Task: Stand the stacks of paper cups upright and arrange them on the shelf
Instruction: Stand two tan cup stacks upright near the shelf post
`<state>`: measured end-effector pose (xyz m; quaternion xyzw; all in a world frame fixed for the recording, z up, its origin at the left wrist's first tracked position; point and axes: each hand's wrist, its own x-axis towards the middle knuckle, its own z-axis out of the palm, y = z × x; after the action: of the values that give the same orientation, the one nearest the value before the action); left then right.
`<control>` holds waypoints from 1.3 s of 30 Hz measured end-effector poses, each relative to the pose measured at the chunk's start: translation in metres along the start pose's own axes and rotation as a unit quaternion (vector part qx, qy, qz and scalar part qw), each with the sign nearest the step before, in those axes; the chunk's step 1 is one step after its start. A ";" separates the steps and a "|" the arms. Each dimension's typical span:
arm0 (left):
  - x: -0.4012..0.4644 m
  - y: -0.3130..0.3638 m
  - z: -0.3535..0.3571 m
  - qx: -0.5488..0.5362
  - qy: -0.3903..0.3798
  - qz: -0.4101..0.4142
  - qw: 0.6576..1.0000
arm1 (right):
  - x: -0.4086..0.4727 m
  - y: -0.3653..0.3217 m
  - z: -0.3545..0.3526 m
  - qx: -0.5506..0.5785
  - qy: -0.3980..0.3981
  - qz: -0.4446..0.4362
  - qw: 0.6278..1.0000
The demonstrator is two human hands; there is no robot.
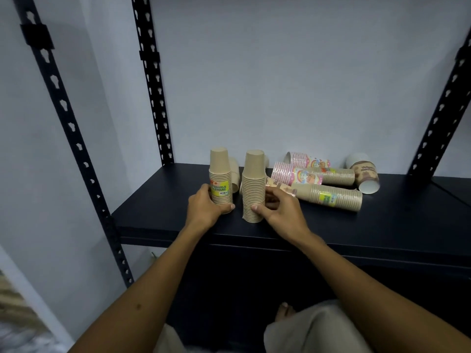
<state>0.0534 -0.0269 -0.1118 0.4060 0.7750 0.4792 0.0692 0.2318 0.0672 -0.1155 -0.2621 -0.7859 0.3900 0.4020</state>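
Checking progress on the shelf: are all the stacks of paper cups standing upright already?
No, only two brown paper cup stacks stand under the hands, while several stacks, such as the long brown one, lie on the black shelf.

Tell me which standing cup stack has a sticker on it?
The left brown stack, gripped by the left hand, shows a yellow-green label. The other standing stack, by the right hand, shows none.

The two upright stacks of cups (pixel 221 180) (pixel 253 186) are showing matt brown paper, ribbed by their rims, one wearing a glossy printed label (pixel 220 189). The shelf (pixel 158 212) is looking smooth, dark and matt, its perforated uprights (pixel 152 80) appearing to be black-painted metal.
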 end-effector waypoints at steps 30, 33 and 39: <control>0.025 -0.065 -0.080 -0.007 0.101 -0.067 0.993 | 0.057 -0.028 0.113 0.007 -0.103 0.009 0.995; 0.022 -0.067 -0.083 -0.037 0.073 -0.055 0.995 | 0.057 -0.025 0.111 0.003 -0.108 0.012 0.994; 0.020 -0.079 -0.088 -0.067 0.029 -0.041 0.996 | 0.055 -0.023 0.103 0.028 -0.132 0.022 0.991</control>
<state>-0.0478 -0.0905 -0.1222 0.3540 0.7590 0.5385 0.0929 0.1138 0.0526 -0.1114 -0.2139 -0.8152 0.4516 0.2930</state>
